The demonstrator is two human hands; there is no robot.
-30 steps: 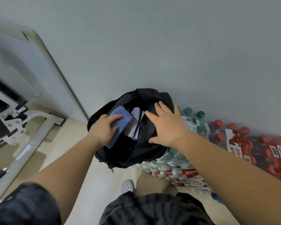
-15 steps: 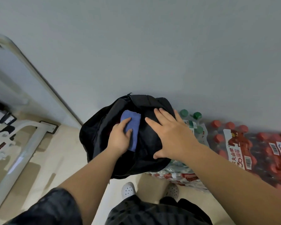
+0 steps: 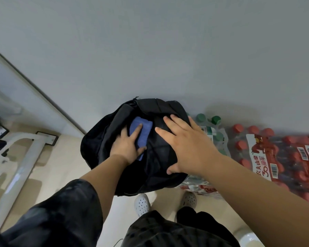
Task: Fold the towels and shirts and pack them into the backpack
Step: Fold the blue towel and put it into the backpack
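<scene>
Under the flat left hand (image 3: 125,145) a blue towel (image 3: 145,128) lies in the backpack (image 3: 100,139), with the right hand (image 3: 187,145) spread open on its cover.

Backpack (image 3: 103,139) under both hands, against wall (image 3: 168,50) beyond them. Towel (image 3: 146,128) in backpack, under left hand (image 3: 126,146). Right hand (image 3: 189,145) on backpack. Bottle packs (image 3: 268,145) right of right hand. Shoes (image 3: 141,204) nearer than hands. Frame (image 3: 23,163) well left of left hand.
</scene>
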